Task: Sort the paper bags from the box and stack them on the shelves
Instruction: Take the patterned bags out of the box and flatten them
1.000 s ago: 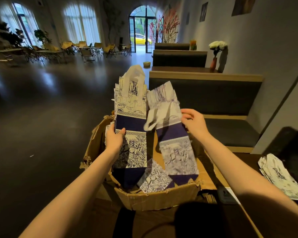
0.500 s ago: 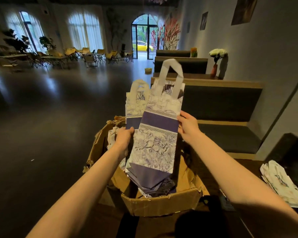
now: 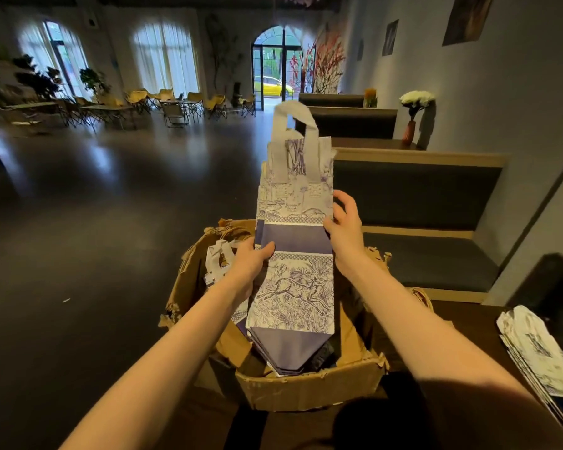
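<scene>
Head view: paper bags (image 3: 294, 254) gripped between both hands, above box (image 3: 309, 389).

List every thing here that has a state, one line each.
Paper bags: folded flat, gathered upright over the box.
Left hand: grips the bags' left edge.
Right hand: holds the right edge.
Cardboard box: open, torn rim.
Side stack of bags: lying flat.

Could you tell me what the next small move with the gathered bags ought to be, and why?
Probably lift the bundle of paper bags clear of the cardboard box and carry it right toward the pile of bags lying there. The left hand and right hand grip its two edges, and the bags look aligned, but their pointed lower ends are inside the box.
</scene>
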Motion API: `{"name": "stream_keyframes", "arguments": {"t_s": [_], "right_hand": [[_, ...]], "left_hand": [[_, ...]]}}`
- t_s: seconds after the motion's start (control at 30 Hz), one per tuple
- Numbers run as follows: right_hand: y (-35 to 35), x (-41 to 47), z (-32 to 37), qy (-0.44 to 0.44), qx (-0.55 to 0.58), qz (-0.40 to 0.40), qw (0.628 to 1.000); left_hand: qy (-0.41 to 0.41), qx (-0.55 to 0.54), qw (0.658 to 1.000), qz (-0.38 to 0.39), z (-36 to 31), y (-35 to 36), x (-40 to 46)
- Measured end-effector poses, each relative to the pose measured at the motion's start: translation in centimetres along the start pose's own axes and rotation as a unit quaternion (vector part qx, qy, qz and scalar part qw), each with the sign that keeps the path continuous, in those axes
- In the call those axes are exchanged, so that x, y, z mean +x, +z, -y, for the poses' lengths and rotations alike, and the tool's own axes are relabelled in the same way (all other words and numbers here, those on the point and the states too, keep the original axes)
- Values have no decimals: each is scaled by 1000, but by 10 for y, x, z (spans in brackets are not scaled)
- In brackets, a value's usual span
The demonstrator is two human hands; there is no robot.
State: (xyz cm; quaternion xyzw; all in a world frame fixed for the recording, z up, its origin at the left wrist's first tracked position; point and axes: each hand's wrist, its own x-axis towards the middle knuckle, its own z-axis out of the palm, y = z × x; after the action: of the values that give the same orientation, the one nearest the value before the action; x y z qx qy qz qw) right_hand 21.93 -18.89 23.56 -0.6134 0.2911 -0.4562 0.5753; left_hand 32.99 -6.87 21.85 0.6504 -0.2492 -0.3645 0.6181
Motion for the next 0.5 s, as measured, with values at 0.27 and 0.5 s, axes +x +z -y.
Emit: {"name": "stream_keyframes", "arguments": {"t_s": [0.27,0.5], "right_hand": [[-5,22,24,16,-77,44,996],[-12,55,37,14,-111,2,994]], "left_hand": [[-8,81,997,-5,-1,-1,6],[7,134,991,-3,-9,-4,16]]}}
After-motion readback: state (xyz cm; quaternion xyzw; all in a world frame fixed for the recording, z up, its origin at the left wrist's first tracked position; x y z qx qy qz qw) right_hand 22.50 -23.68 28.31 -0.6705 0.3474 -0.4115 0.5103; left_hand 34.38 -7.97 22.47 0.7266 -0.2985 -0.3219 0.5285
